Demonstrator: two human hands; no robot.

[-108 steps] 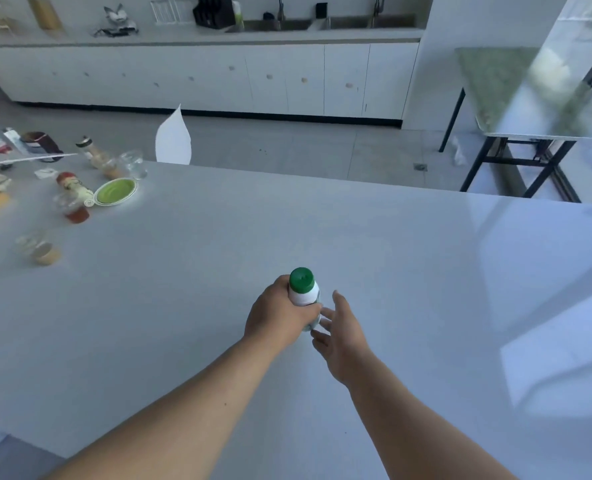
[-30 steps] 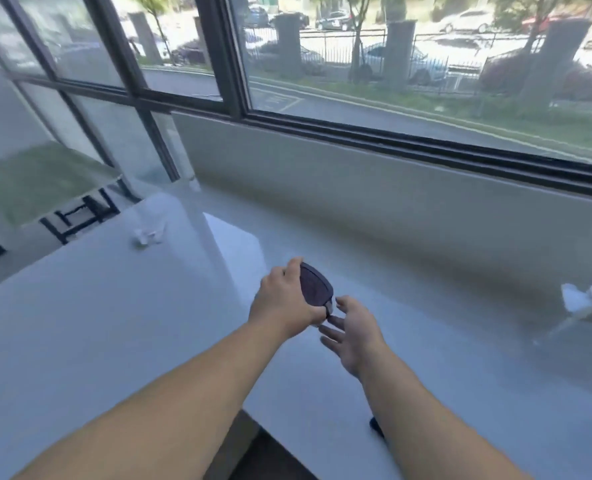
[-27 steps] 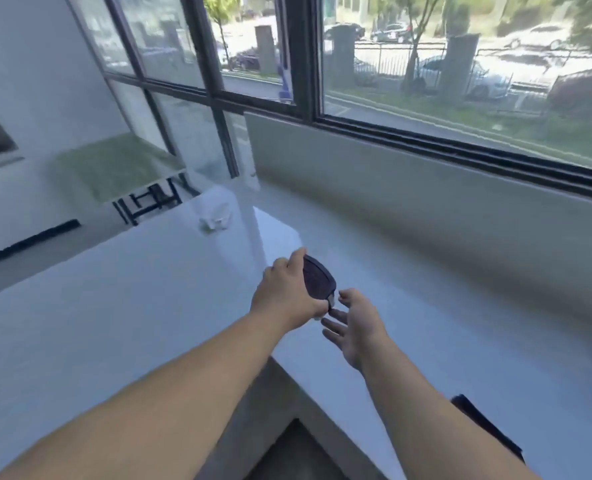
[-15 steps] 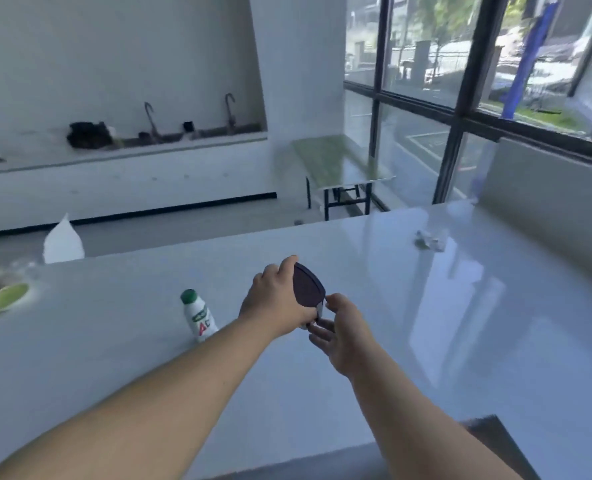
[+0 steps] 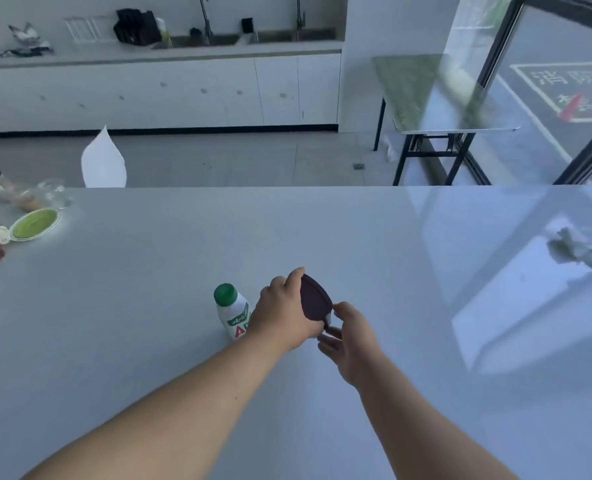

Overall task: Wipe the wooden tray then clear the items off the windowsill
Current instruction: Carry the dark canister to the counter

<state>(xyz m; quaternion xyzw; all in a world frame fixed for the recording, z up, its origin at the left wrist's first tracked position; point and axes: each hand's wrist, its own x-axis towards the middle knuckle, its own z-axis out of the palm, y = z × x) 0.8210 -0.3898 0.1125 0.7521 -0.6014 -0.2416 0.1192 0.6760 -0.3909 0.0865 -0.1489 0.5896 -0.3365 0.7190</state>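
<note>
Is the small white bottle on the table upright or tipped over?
Upright: the bottle stands on the table, its green cap on top.

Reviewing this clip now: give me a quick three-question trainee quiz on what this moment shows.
1. True or false: the white bottle with a green cap stands upright on the pale grey table.
2. Which hand mainly grips the dark flat oval object? A left hand B right hand
3. Fill in: the crumpled white paper lies to the ____ of the hands.

Key: 1 true; 2 A; 3 right
</note>
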